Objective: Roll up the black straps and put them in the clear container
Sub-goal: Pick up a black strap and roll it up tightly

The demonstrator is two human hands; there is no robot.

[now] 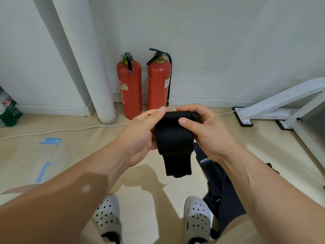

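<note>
Nothing legible anywhere: yellow-and-white stickers on left fire extinguisher (129, 88) and white sticker on right fire extinguisher (158, 85) too small to read, white print on tag (204, 160) of dark strap (222, 184) lying on floor too blurred, red marks on green-and-white bag (9, 110) at left edge unreadable.

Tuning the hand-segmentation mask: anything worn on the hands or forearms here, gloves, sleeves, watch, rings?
Nothing worn that shows. The left hand and right hand are bare: no gloves, no rings on the visible fingers. Both forearms are bare to the frame edge: no sleeves, watch or wristbands. A shadow crosses the left forearm.
</note>
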